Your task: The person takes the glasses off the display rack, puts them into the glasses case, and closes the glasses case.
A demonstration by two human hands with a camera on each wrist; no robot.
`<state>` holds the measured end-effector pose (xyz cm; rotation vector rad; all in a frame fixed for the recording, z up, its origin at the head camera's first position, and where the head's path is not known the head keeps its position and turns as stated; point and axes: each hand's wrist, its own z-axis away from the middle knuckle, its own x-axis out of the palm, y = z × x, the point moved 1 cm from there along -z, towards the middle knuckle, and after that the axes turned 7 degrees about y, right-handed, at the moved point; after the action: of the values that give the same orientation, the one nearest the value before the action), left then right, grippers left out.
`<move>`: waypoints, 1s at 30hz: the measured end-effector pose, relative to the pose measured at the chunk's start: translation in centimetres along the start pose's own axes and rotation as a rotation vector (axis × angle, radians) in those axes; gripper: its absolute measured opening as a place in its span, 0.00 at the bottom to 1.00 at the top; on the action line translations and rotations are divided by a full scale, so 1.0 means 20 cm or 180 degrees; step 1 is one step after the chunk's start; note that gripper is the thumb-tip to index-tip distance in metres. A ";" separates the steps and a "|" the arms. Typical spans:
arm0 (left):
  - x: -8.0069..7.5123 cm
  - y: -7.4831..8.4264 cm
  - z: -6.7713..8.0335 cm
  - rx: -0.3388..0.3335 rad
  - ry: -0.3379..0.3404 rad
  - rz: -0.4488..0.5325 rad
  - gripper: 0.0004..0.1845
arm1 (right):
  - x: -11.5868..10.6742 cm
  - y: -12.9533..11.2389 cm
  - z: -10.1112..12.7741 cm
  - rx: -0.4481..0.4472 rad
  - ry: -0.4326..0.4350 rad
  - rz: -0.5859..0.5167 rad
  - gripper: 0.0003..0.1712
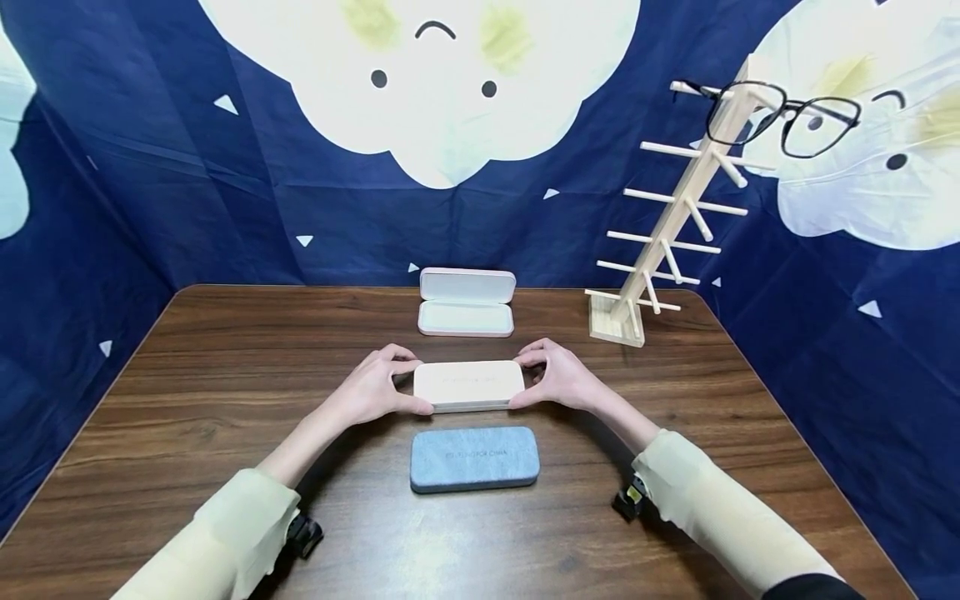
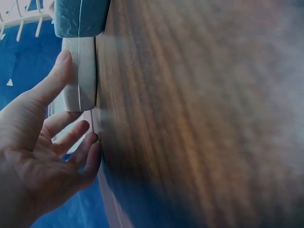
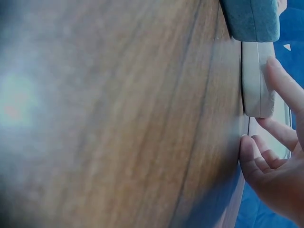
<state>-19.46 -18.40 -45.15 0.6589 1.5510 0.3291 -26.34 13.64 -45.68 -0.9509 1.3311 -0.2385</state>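
A closed white glasses case [image 1: 468, 383] lies on the table between both hands. My left hand [image 1: 378, 385] grips its left end, thumb at the near edge and index finger toward the far corner. At the right end, my right hand [image 1: 561, 377] holds it the same way. In the left wrist view, the left thumb [image 2: 59, 71] rests on the side of the case [image 2: 85, 76], other fingers loosely bent behind it. A closed blue glasses case [image 1: 475, 459] with faint lettering lies just in front of the white one, untouched.
Behind the white case, a pale pink glasses case [image 1: 467, 304] stands open with a white inside. A wooden peg rack [image 1: 675, 200] at the back right carries black-framed glasses [image 1: 817, 125] on its top peg. A blue cloud-print cloth [image 1: 337, 192] hangs behind the wooden table [image 1: 202, 400].
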 end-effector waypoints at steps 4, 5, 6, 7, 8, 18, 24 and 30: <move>-0.01 0.00 0.03 0.0004 -0.0011 -0.0005 0.45 | 0.00 -0.01 0.02 -0.0084 -0.0036 -0.0015 0.34; -0.01 0.00 0.04 0.0010 -0.0017 -0.0008 0.45 | 0.00 -0.01 0.03 -0.0089 -0.0045 -0.0022 0.35; -0.01 0.01 0.04 0.0010 -0.0028 -0.0008 0.45 | 0.00 -0.02 0.03 -0.0093 -0.0052 -0.0023 0.35; 0.00 0.01 0.05 0.0013 -0.0032 -0.0015 0.45 | 0.00 -0.02 0.04 -0.0106 -0.0054 -0.0020 0.35; 0.00 0.01 0.05 0.0012 -0.0038 -0.0018 0.45 | 0.00 -0.02 0.05 -0.0123 -0.0051 -0.0009 0.35; 0.00 0.02 0.08 0.0071 -0.0020 -0.0029 0.44 | 0.00 -0.01 0.08 -0.0196 -0.0013 0.0053 0.35; 0.01 0.02 0.10 0.0074 -0.0021 -0.0035 0.44 | -0.01 -0.03 0.09 -0.0218 -0.0062 0.0049 0.36; 0.01 0.03 0.11 0.0083 -0.0024 -0.0012 0.45 | -0.01 -0.02 0.11 -0.0229 -0.0087 0.0096 0.36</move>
<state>-17.19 -18.26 -45.22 0.6768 1.5513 0.3038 -24.31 14.48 -45.29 -0.9903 1.3353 -0.1549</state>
